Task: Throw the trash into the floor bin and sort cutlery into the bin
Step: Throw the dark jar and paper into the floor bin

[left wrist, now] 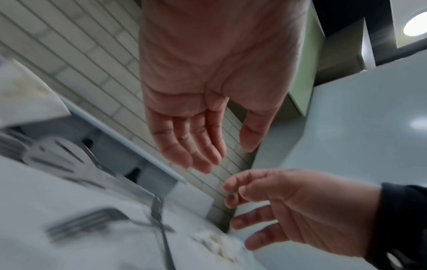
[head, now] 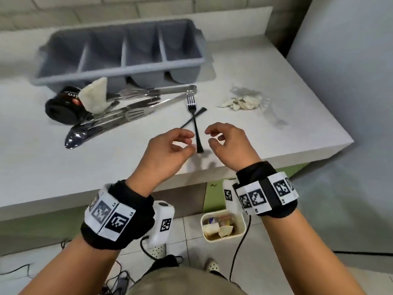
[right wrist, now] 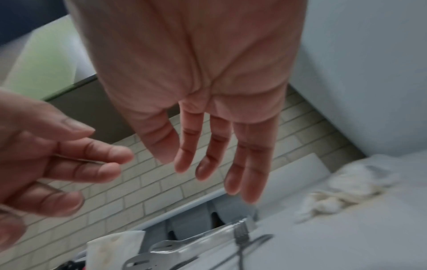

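Both hands hover over the near edge of the white counter (head: 276,133), empty, with fingers loosely bent. My left hand (head: 189,142) and right hand (head: 210,137) flank the handle end of a steel fork (head: 192,116), which lies crossed over a thin black stick (head: 198,112). The wrist views show relaxed, empty fingers (left wrist: 203,146) (right wrist: 208,164). A grey four-compartment cutlery bin (head: 119,67) stands at the back. In front of it lie tongs (head: 170,89), a slotted spatula (head: 136,113) and a big spoon (head: 76,138). A cream floor bin (head: 242,228) holding trash sits below the counter.
A black can (head: 61,107) lies on its side at the left with a white napkin (head: 95,96) leaning on it. Crumpled plastic wrap with white scraps (head: 244,101) lies at the right. A pale appliance wall (head: 350,60) stands to the right. Cables trail across the floor.
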`<move>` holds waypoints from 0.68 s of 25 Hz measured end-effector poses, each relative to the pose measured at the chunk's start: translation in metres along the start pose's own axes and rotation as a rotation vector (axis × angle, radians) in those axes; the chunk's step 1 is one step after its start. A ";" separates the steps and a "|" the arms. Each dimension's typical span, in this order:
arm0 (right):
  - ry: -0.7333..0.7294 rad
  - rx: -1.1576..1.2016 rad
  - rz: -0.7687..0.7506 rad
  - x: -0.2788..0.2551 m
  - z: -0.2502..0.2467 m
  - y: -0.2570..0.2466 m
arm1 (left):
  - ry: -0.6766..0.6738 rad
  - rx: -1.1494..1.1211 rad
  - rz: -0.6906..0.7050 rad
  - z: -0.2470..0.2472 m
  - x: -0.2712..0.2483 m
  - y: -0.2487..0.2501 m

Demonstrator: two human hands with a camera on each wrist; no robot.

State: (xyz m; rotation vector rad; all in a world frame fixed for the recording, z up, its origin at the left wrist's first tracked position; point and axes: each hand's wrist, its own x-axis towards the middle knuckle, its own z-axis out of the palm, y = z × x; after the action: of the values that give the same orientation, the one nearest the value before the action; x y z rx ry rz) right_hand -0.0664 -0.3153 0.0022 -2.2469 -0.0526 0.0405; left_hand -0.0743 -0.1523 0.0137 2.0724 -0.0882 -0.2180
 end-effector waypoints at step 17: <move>-0.191 -0.695 -0.382 0.181 0.203 -0.181 | 0.554 0.437 -0.278 -0.240 0.102 -0.129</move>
State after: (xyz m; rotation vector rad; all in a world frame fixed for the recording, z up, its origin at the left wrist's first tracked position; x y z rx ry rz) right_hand 0.0999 -0.0347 0.0145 -2.8736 -0.6894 0.0334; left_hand 0.0682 0.1006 0.0035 2.5016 0.5350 0.2349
